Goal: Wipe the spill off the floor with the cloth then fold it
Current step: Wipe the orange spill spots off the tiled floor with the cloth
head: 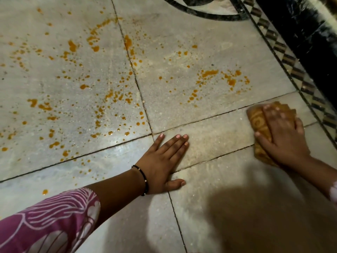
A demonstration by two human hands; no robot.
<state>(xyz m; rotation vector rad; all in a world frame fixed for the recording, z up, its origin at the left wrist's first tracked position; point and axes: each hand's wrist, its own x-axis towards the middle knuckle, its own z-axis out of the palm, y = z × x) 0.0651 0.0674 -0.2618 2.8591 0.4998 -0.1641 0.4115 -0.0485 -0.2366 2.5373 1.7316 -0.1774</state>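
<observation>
Though pattern unreadable, orange cloth [260, 125] under R hand [280, 137], no brand.

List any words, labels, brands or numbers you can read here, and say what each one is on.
None can be read.
The cloth under the right hand has a pale woven pattern that may be letters, but it is too blurred and covered to tell.
The pink sleeve shows only line patterns.
The floor has no text.

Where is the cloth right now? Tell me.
In the head view the cloth lies bunched on the floor at the right, under the right hand, near the patterned border.
</observation>
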